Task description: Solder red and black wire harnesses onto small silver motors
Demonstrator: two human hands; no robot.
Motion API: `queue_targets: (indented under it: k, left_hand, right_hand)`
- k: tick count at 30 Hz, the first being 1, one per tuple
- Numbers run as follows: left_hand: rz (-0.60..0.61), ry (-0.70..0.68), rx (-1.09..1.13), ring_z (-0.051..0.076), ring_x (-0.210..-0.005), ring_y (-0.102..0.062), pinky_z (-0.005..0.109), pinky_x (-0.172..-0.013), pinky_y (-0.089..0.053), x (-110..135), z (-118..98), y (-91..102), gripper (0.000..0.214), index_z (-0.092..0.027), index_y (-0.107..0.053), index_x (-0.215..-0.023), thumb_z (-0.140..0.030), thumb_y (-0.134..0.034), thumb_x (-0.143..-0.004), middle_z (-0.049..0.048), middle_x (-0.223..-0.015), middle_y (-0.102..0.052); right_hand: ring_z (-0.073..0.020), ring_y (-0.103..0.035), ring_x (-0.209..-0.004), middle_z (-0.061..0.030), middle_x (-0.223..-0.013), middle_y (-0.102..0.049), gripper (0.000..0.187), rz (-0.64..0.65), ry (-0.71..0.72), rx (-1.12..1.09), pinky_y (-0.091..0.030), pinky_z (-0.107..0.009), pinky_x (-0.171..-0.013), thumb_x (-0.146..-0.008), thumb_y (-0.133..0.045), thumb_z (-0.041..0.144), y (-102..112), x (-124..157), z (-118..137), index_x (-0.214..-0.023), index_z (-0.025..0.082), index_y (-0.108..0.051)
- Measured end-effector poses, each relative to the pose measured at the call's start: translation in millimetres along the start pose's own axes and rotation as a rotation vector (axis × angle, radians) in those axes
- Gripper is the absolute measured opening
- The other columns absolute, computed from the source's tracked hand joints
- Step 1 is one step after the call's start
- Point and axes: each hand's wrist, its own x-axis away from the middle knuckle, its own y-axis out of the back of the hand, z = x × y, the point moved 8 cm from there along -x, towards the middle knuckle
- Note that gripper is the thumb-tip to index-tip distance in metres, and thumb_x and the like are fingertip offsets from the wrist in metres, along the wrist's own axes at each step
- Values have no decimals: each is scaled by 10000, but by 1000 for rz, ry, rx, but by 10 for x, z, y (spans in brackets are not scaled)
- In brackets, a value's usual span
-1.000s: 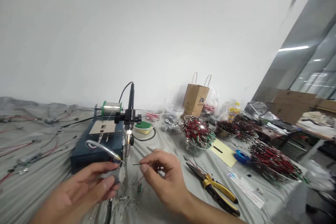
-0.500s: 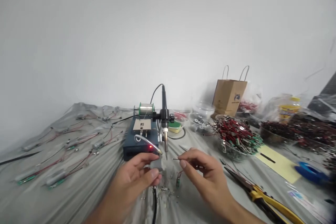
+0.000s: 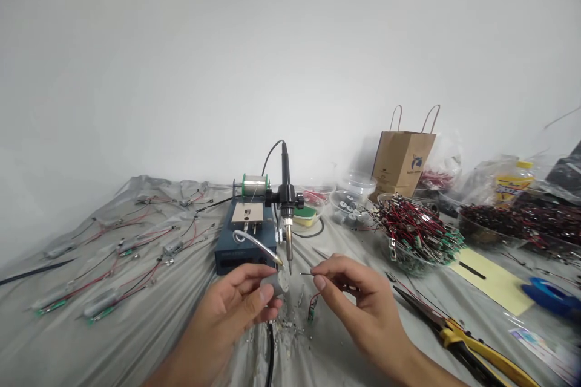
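Observation:
My left hand (image 3: 242,300) pinches a small grey cylindrical motor (image 3: 275,283) between thumb and fingers, its end face turned to the right. Just above the motor, the soldering iron (image 3: 289,242) points tip down in its stand, beside the nozzle of the solder feed tube (image 3: 261,246). Between thumb and forefinger, my right hand (image 3: 354,293) grips a thin wire (image 3: 306,274), its bare end pointing left toward the iron tip. A small green circuit board (image 3: 311,312) on red and black leads hangs below this hand; the leads are partly hidden by the fingers.
The blue soldering station (image 3: 245,251) carries a solder spool (image 3: 255,185). Wired motors (image 3: 102,302) lie at left. On the right are a bowl of wired boards (image 3: 415,236), yellow-handled pliers (image 3: 454,335), blue tape (image 3: 551,296) and a paper bag (image 3: 403,163). Motors fill a tub (image 3: 349,210) behind.
The motor has turned in my left hand so more of its end face shows. My right hand still holds the wire in nearly the same place. The view has shifted slightly.

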Motion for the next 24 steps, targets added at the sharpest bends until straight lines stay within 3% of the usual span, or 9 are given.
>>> queue_targets:
  k: [8, 24]
  left_hand:
    - [20, -40, 6, 196, -887, -752, 291, -840, -625, -2, -6, -1, 306, -268, -822, -1035, -388, -910, -767, 17, -966, -771]
    - [-27, -70, 39, 228, -859, -782, 316, -816, -643, -24, 3, 25, 352, -228, -838, -981, -398, -953, -695, 47, -965, -786]
  right_hand:
    - [-159, -600, -635, -25, -742, -700, 134, -3, 3, 17, -455, -269, -575, -949, -673, 288, 5, 22, 3, -882, 218, -766]
    - [-151, -588, -640, -21, -739, -693, 151, 12, 16, 40, -451, -262, -602, -957, -641, 269, -8, 6, 33, -879, 204, -753]
